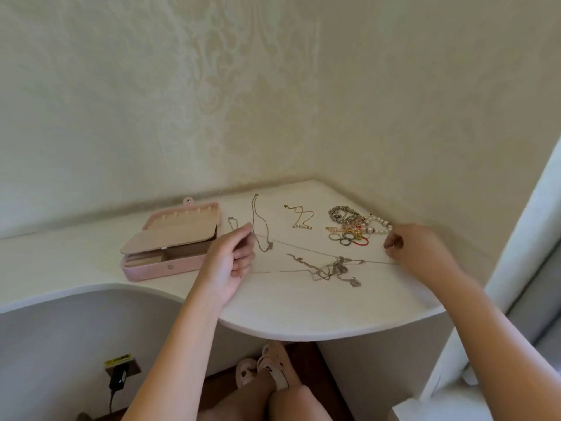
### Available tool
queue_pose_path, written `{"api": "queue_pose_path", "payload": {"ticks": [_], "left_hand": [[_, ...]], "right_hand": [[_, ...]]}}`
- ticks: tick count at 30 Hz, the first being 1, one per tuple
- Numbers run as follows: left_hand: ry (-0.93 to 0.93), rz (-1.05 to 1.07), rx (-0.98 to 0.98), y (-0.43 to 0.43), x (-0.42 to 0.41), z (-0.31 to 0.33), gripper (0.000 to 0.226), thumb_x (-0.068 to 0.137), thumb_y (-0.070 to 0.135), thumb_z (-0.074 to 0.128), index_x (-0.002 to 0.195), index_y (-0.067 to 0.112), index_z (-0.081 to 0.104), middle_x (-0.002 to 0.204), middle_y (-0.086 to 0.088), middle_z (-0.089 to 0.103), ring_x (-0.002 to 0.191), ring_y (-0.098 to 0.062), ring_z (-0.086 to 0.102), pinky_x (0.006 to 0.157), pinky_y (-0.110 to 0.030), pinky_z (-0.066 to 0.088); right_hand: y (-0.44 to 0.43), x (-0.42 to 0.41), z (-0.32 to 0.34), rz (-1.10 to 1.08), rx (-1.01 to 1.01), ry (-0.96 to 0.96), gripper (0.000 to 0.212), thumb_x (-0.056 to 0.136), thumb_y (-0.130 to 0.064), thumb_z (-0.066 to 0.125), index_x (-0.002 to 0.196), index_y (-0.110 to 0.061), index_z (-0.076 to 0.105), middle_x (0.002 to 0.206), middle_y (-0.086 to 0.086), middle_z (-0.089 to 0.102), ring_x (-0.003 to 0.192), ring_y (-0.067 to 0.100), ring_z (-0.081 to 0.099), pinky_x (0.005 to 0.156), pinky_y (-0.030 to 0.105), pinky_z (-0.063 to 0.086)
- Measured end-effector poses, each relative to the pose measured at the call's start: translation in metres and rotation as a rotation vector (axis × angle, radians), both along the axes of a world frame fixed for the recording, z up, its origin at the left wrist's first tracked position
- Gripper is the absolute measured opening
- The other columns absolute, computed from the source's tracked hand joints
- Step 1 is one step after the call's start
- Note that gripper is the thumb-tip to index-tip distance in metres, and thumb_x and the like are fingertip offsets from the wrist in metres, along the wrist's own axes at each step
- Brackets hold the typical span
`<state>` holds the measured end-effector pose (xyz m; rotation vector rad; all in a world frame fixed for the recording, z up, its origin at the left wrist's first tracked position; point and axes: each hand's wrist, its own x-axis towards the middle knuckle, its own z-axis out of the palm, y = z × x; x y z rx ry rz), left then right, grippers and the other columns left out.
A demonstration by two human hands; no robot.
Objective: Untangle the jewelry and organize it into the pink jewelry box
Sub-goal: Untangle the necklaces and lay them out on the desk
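A thin chain [297, 245] is drawn taut just above the desk [288, 311], its two strands running from the left hand [233, 259] to the right hand [406, 247]. Each hand has its fingers curled in and seems to pinch one end of it. Partway along, nearer the right hand, the strands run into a knot of silver chains [334, 268] with small pendants, lying on the desk. The pink jewelry box [170, 241] sits open to the left of the left hand, lid tilted back, and no piece can be seen in it yet. Behind the strands lie a long necklace [261, 226], a short chain [232, 223] and a gold chain [300, 217], each laid out apart. A heap of bracelets and rings [355, 226] sits near the right hand. Pulling the hands further apart would likely tighten the knot instead of freeing it, and a link this fine could snap. A sideways drag might also sweep the knot into the heap or off the desk's curved front edge. The fingertips hide exactly where the chain is gripped. How many chains make up the knot is too fine to tell, and the lid hides much of the box's inside.
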<state>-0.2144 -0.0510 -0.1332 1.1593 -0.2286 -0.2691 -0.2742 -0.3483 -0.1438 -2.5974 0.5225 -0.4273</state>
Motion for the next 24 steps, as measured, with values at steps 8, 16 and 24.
{"api": "queue_pose_path", "payload": {"ticks": [8, 16, 24], "left_hand": [[-0.164, 0.4, 0.014, 0.012, -0.002, 0.022, 0.04, 0.092, 0.018, 0.052, 0.056, 0.017, 0.036, 0.041, 0.011, 0.027, 0.034, -0.004, 0.019, 0.035, -0.018, 0.011], [-0.26, 0.073, 0.468, 0.014, -0.002, 0.022, 0.034, 0.093, 0.022, 0.054, 0.062, 0.01, 0.06, 0.05, 0.005, 0.022, 0.039, -0.008, 0.017, 0.036, -0.015, 0.013], [-0.245, 0.008, 0.256, 0.013, 0.0, 0.015, 0.026, 0.095, 0.017, 0.045, 0.078, 0.009, 0.063, 0.046, 0.009, 0.024, 0.037, -0.003, 0.018, 0.037, -0.016, 0.01]], "right_hand": [[0.004, 0.005, -0.008, -0.067, -0.014, -0.071, 0.018, 0.085, -0.001, 0.05, 0.086, -0.013, 0.063, 0.095, 0.012, 0.065, 0.077, 0.025, 0.052, 0.064, 0.026, 0.036], [0.0, 0.009, -0.017, -0.135, -0.123, -0.096, 0.016, 0.088, -0.004, 0.045, 0.091, -0.012, 0.06, 0.1, 0.013, 0.06, 0.086, 0.031, 0.055, 0.064, 0.031, 0.04], [0.048, -0.014, 0.005, 0.469, 0.207, -0.129, 0.011, 0.074, -0.029, 0.076, 0.081, -0.03, 0.067, 0.086, -0.014, 0.065, 0.081, 0.003, 0.057, 0.067, 0.02, 0.044]]}}
